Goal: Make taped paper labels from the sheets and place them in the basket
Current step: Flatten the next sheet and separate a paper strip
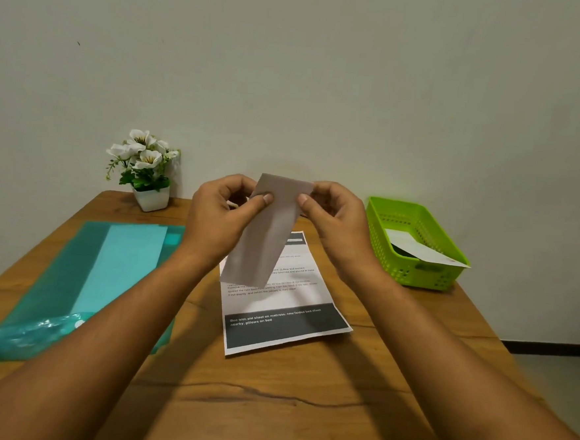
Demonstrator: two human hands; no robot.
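At frame centre the left hand (225, 215) and right hand (333, 219) each pinch the top of a folded paper strip (265, 238) above a printed sheet (286, 309) reading "Bed with old sheet on mattress", the green basket (415, 273) at right holding one white label (417, 249).

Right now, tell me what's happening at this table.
A person holds a paper strip up over the wooden table, left hand and right hand each pinching its top edge. A printed sheet lies flat beneath it. The green basket on the right holds one white paper piece. Teal plastic sheets lie on the left.
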